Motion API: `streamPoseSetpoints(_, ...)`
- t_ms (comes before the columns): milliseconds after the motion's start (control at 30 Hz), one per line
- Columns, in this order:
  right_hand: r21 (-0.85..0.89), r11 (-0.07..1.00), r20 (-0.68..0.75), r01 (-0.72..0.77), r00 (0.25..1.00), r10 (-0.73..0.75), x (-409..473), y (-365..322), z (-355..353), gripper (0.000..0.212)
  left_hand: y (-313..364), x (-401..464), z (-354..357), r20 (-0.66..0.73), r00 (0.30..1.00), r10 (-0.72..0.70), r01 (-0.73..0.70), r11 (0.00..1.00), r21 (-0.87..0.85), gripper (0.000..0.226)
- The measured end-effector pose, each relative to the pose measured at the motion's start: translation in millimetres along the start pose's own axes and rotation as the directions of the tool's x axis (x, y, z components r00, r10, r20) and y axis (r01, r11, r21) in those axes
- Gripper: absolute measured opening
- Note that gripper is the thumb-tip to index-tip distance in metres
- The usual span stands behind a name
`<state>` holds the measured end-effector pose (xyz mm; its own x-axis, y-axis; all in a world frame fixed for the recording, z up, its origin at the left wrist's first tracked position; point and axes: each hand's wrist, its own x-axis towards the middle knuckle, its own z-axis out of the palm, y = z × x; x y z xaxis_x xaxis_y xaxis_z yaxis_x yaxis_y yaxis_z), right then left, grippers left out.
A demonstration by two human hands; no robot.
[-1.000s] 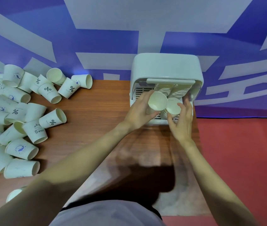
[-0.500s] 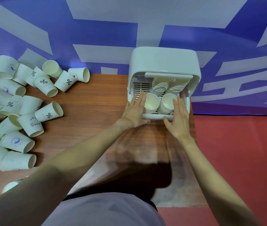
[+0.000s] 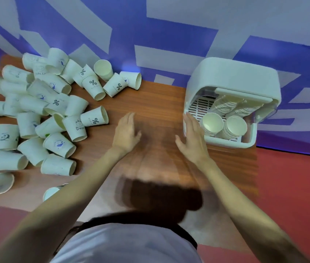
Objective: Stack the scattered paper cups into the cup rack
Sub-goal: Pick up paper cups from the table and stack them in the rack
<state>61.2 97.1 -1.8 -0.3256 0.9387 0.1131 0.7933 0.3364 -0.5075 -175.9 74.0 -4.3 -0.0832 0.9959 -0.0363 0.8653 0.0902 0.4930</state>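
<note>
The white cup rack (image 3: 233, 76) stands at the table's right rear, its front open, with two stacks of cups (image 3: 224, 126) leaning inside. Many white paper cups (image 3: 52, 118) lie scattered on their sides over the left of the table; the nearest one (image 3: 94, 118) bears a % mark. My left hand (image 3: 125, 132) hovers over the table's middle with straight fingers and holds nothing. My right hand (image 3: 193, 136) is beside the rack's left front corner, fingers straight, also holding nothing.
The wooden table (image 3: 160, 103) backs onto a blue and white wall. Red floor (image 3: 292, 186) lies to the right and in front. One cup (image 3: 50, 192) sits near the table's front edge beside my left forearm.
Both hands let go of the cups in the rack and drew back to the left. My left hand now hangs over the table's middle, nearer the scattered cups. The view swung left.
</note>
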Motion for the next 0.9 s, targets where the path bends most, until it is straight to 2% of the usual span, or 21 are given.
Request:
streamPoseSetpoints(167, -0.026, 0.999, 0.215, 0.022, 0.976, -0.016, 31, -41, 51, 0.079, -67, -1, -33, -0.047, 0.994, -0.097, 0.101, 0.99, 0.098, 0.067)
streamPoseSetpoints(367, -0.046, 0.991, 0.392, -0.123, 0.911, 0.131, 93, -72, 101, 0.085, -116, 20, -53, 0.025, 0.993, -0.114, 0.109, 0.98, 0.169, 0.076)
streamPoseSetpoints(567, -0.047, 0.97, 0.373, -0.239, 0.897, 0.239, 169, -86, 132, 0.077, -140, 42, -57, 0.13, 0.981, -0.14, 0.128, 0.987, 0.103, 0.083)
streamPoseSetpoints(733, 0.0, 0.931, 0.28, -0.365, 0.894, 0.35, 225, -89, 143, 0.055, -148, 54, -58, 0.214, 0.972, -0.098, 0.075, 0.991, 0.112, 0.083)
streamPoseSetpoints(900, 0.073, 0.897, 0.233, -0.436, 0.882, 0.41, 252, -91, 156, 0.039, -154, 61, -56, 0.221, 0.97, -0.104, 0.077, 0.989, 0.126, 0.079)
